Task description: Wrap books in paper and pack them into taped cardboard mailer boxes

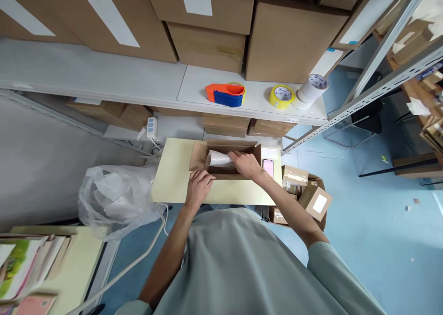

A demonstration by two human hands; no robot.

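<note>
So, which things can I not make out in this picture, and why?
All in the head view:
Inside of the white wrap: hidden by its own layers.
Bottom of the open box: mostly hidden by the wrap, right hand and near wall.
Writing on the phone: too small.
Papers at lower left: cut off by the left edge.

There are two hands (199, 188) (246, 164), one open box (198, 156), one phone (268, 167), one tape dispenser (227, 98).

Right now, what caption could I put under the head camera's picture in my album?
Left hand at the open box, right hand at the white wrap inside.
</note>
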